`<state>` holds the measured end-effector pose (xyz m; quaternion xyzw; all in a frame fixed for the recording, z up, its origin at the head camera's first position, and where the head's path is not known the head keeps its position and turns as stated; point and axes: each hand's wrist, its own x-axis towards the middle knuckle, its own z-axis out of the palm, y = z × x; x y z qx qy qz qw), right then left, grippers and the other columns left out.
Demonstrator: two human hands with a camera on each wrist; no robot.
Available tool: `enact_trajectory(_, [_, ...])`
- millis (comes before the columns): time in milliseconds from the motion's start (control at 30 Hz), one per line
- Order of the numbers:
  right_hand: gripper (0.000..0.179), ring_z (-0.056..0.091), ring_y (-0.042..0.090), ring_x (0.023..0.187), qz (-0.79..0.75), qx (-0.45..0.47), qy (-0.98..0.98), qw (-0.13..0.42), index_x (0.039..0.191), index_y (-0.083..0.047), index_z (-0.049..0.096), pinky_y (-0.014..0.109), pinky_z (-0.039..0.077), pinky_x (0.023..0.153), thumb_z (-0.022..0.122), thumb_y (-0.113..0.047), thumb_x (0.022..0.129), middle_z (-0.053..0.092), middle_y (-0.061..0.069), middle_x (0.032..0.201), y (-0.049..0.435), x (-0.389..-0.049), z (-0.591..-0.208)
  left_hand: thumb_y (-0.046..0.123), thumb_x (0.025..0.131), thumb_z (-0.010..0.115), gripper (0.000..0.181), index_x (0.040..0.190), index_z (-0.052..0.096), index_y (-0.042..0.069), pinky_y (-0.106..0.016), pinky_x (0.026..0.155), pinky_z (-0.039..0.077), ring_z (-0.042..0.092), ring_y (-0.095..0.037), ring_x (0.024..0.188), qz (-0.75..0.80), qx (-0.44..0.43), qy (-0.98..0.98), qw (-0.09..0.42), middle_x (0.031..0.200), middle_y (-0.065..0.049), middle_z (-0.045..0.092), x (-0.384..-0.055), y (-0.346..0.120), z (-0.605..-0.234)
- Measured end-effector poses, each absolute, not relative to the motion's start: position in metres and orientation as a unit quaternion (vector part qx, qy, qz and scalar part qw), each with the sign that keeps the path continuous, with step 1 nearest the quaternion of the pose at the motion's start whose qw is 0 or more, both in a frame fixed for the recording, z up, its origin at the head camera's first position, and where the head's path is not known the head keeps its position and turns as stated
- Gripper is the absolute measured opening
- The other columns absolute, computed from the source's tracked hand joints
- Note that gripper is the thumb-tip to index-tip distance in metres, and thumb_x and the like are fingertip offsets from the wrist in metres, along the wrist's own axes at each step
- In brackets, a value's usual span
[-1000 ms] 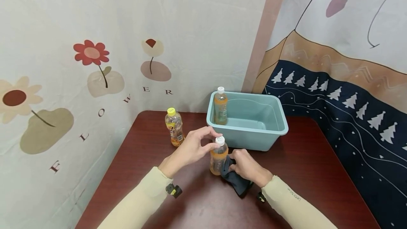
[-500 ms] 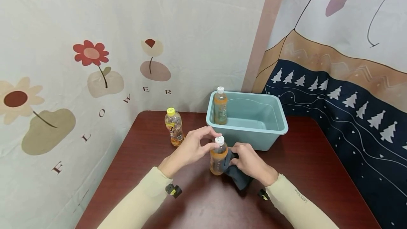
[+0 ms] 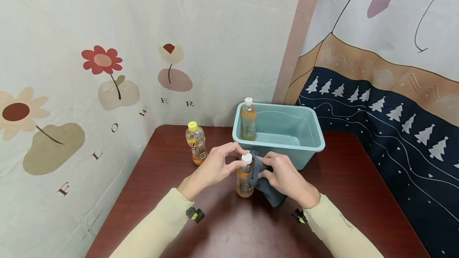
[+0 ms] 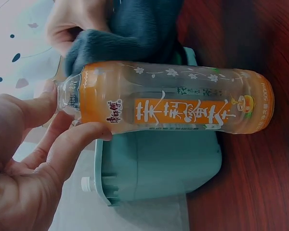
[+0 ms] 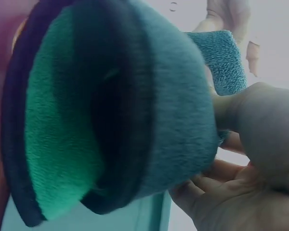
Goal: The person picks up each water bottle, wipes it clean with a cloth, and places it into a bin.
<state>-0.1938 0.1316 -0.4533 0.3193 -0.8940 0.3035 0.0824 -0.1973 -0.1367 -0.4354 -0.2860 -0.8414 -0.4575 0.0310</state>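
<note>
An orange-labelled plastic tea bottle with a white cap [image 3: 244, 188] stands upright on the table in the head view. My left hand [image 3: 218, 164] pinches it around the neck and cap; the left wrist view shows the thumb and fingers at the neck of the bottle [image 4: 183, 101]. My right hand [image 3: 286, 175] holds a dark grey-blue towelling cloth [image 3: 271, 193] against the bottle's upper right side. Close up in the right wrist view, the cloth [image 5: 180, 96] hangs folded with a dark edge and a green inner face, bunched between thumb and fingers.
Behind the hands sits a light teal plastic tub [image 3: 272, 155], with another white-capped bottle [image 3: 249, 124] standing in its left end. A yellow-capped bottle [image 3: 196, 146] stands on the dark red table [image 3: 229, 230] to the left. Printed fabric [image 3: 222, 31] hangs behind the table.
My right hand has moved up along the bottle's side with the cloth, from its middle to near the cap. The left hand keeps its grip in the same place.
</note>
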Motion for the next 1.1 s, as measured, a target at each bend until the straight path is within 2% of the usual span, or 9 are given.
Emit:
enact_trajectory(167, [0.049, 0.071, 0.011, 0.091, 0.324, 0.317, -0.885, 0.104, 0.140, -0.006, 0.084, 0.023, 0.060, 0.074, 0.099, -0.012, 0.094, 0.077, 0.001, 0.105, 0.130, -0.191, -0.446, 0.012, 0.104, 0.089, 0.021, 0.120, 0.077, 0.015, -0.055, 0.115, 0.067, 0.082, -0.027, 0.132, -0.464, -0.286, -0.838, 0.029, 0.139, -0.005, 0.082, -0.197, -0.137, -0.435])
enact_trajectory(600, [0.049, 0.072, 0.014, 0.093, 0.328, 0.314, -0.884, 0.107, 0.139, -0.005, 0.085, 0.026, 0.065, 0.078, 0.100, -0.013, 0.093, 0.075, 0.002, 0.107, 0.128, -0.189, -0.442, 0.013, 0.103, 0.090, 0.021, 0.120, 0.077, 0.016, -0.045, 0.117, 0.066, 0.081, -0.024, 0.135, -0.460, -0.285, -0.841, 0.031, 0.140, -0.003, 0.083, -0.198, -0.136, -0.436])
enact_trajectory(933, [0.054, 0.074, 0.014, 0.094, 0.316, 0.311, -0.891, 0.095, 0.139, -0.002, 0.084, 0.028, 0.067, 0.080, 0.101, -0.013, 0.090, 0.077, 0.004, 0.108, 0.130, -0.190, -0.447, 0.012, 0.104, 0.089, 0.022, 0.122, 0.077, 0.015, -0.052, 0.117, 0.066, 0.081, -0.027, 0.135, -0.470, -0.287, -0.835, 0.023, 0.141, -0.004, 0.082, -0.199, -0.137, -0.437])
enact_trajectory(1100, [0.055, 0.074, 0.014, 0.093, 0.307, 0.310, -0.896, 0.081, 0.141, 0.000, 0.082, 0.026, 0.065, 0.078, 0.101, -0.011, 0.090, 0.078, 0.004, 0.106, 0.132, -0.192, -0.457, 0.010, 0.104, 0.089, 0.023, 0.123, 0.077, 0.014, -0.053, 0.115, 0.067, 0.082, -0.027, 0.132, -0.475, -0.292, -0.830, 0.022, 0.140, -0.005, 0.082, -0.199, -0.137, -0.437])
